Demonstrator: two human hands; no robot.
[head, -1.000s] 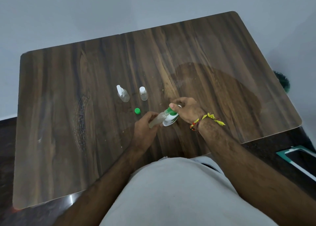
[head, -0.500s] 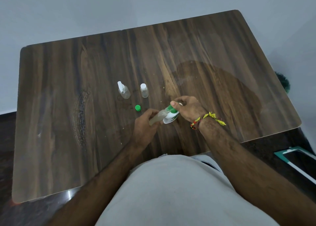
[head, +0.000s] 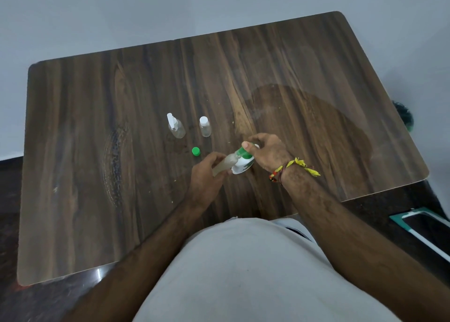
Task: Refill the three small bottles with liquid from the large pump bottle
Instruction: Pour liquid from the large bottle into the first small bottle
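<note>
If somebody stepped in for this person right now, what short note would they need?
Left hand grips a small bottle, tilted, its mouth at the pump spout.
Right hand holds the large pump bottle, thumb on its green pump head.
The green cap lies loose on the table.
A spray-top bottle and a white-capped bottle stand behind it, closed; their levels are unclear.
Done: the held bottle is uncapped and shows cloudy liquid.
Left: finish filling, recap, then check the other two.

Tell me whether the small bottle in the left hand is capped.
Uncapped: the small bottle meets the pump bottle, and a loose green cap lies on the table.
</note>
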